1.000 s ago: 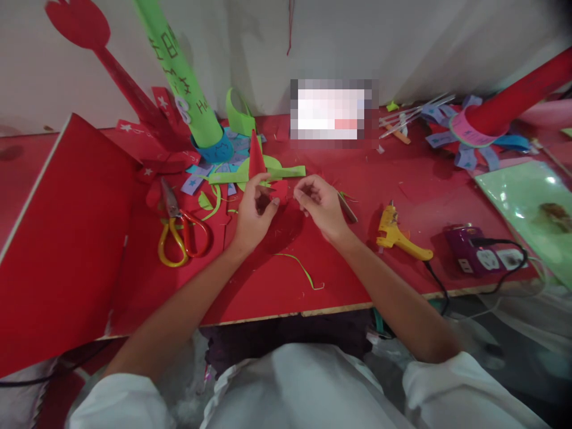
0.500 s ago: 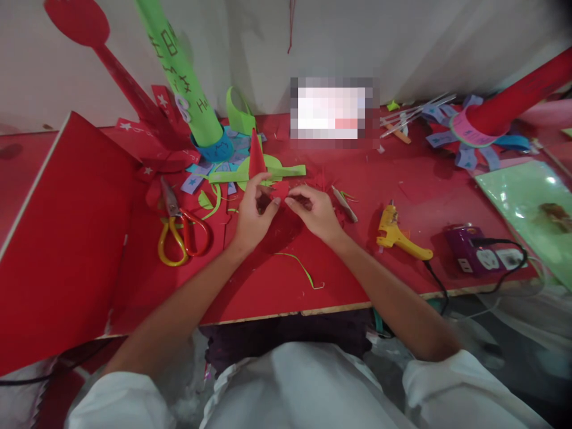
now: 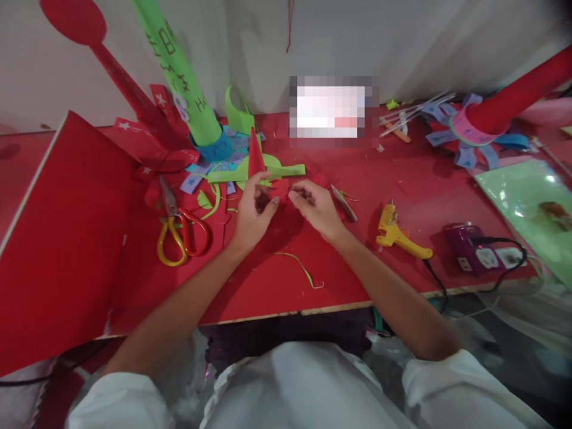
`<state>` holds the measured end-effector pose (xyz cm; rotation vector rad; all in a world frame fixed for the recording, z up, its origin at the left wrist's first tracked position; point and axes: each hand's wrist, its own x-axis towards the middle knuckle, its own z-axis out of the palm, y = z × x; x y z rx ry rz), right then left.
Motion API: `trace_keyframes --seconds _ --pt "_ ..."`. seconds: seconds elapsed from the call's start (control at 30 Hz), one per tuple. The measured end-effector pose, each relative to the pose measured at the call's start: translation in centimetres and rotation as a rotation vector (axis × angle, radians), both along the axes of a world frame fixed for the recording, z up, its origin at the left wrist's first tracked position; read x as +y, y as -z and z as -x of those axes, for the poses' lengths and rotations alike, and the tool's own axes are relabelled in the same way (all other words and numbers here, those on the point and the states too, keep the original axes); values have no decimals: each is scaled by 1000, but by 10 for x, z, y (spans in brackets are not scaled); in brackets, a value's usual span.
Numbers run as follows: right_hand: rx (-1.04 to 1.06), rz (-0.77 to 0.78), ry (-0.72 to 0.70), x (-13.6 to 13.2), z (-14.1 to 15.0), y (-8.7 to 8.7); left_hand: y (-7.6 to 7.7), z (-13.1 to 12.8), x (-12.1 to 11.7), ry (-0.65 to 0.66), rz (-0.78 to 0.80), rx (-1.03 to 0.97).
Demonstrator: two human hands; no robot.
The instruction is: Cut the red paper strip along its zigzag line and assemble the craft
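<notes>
A small red piece of paper or foam is held up between thumb and fingers of my left hand. Close to its right edge, my right hand has thumb and fingertips pinched together; what they hold, if anything, is too small to make out. Just behind my left hand rises a red cone, in front of a green flat cutout with strips. Scissors with yellow and red handles lie left of my left hand. Right of my right hand is a yellow glue gun.
Left stands a large red board. Behind are a green tube in a blue base and a red spoon-shaped piece. On the right are a purple power socket with cables, a green sheet and a red tube.
My right hand came left to the red piece, its fingertips meeting the edge, then drew slightly back to the right. My left hand stays nearly still with the piece.
</notes>
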<state>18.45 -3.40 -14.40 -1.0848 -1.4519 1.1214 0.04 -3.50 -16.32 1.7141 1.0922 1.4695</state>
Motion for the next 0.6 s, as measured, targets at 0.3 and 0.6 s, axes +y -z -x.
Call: trace_keyframes --seconds 0.3,0.6 --pt "46 57 -83 -2 1 -4 0 1 0 12 30 -29" --pt "172 145 -58 -2 0 -2 2 1 1 9 20 -40"
